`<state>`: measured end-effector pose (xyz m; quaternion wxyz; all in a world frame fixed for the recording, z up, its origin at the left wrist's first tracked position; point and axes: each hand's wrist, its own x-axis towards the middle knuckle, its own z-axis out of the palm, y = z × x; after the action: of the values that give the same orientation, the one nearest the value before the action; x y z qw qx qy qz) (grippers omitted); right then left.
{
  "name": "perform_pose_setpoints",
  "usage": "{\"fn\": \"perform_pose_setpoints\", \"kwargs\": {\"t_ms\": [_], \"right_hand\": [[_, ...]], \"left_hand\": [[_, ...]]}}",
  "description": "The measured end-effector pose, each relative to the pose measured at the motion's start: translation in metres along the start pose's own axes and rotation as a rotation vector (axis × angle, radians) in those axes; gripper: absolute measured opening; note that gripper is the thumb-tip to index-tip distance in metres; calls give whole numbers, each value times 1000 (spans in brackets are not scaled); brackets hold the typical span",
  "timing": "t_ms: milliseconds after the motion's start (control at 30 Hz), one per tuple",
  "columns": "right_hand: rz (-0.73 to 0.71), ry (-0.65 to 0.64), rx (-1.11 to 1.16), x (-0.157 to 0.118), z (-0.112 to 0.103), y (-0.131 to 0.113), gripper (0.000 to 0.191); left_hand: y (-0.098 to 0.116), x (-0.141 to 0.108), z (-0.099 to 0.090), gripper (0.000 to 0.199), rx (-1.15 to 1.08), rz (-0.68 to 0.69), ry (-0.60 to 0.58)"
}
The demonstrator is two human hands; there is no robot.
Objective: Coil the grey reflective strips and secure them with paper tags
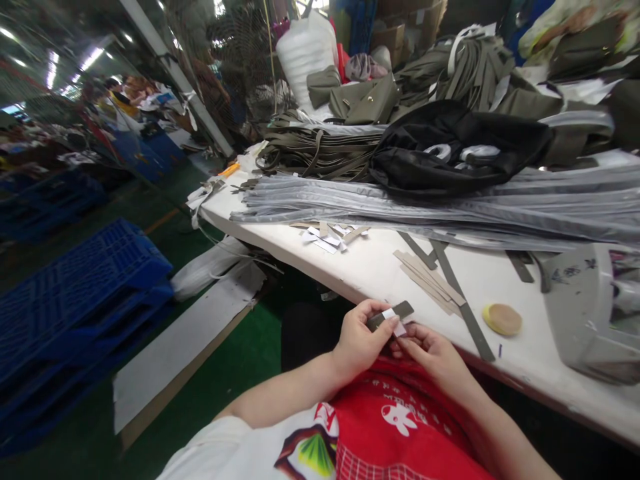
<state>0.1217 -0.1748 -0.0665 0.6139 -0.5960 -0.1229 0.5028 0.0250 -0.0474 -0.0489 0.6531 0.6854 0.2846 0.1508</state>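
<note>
My left hand (361, 337) pinches a short dark olive strap piece (404, 309) just above my lap, at the table's front edge. A small white paper piece (399, 328) lies across that strap, under my left thumb. My right hand (434, 355) is closed beside it, its fingertips against the lower end of the paper. Whatever sits between the right fingers is hidden. On the table nearby lie beige strips (427, 280), a long olive strap (463, 303) and a round yellow-rimmed disc (502, 319).
Loose white and beige scraps (327, 238) lie on the white table (365, 263). Behind them are long grey strips (320, 203), a black bag (460, 150) and olive straps (330, 153). A grey bin (575, 313) stands right. Blue pallets (100, 287) are left; a co-worker's sleeve (545, 27) shows far right.
</note>
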Motion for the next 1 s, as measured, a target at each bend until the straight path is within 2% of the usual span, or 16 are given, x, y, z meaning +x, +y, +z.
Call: {"fn": "perform_pose_setpoints", "kwargs": {"t_ms": [133,267,333,500,633,767,867,1000], "right_hand": [[-85,71,-11,2,1,2,47],[-63,84,-66,-5,-2,-4,46],[-101,102,-114,-12,-3,-8,43],[-213,88,-139,-23,-2,-16,35],[-172,25,-140,-17,2,-17,37],[-102,28,-144,-7,2,-10,43],[-89,60,-132,-5,2,-7,45],[-76,19,-89,-6,3,-10,43]], "left_hand": [[10,-5,1,32,17,96,-23],[13,6,-6,40,-131,40,80],[11,13,-10,42,-171,17,109],[5,14,-11,33,-33,30,64],[7,6,-8,27,69,64,44],[9,1,-7,23,102,91,16],[7,-1,-6,26,129,89,-3],[5,-2,-4,29,113,66,14]]}}
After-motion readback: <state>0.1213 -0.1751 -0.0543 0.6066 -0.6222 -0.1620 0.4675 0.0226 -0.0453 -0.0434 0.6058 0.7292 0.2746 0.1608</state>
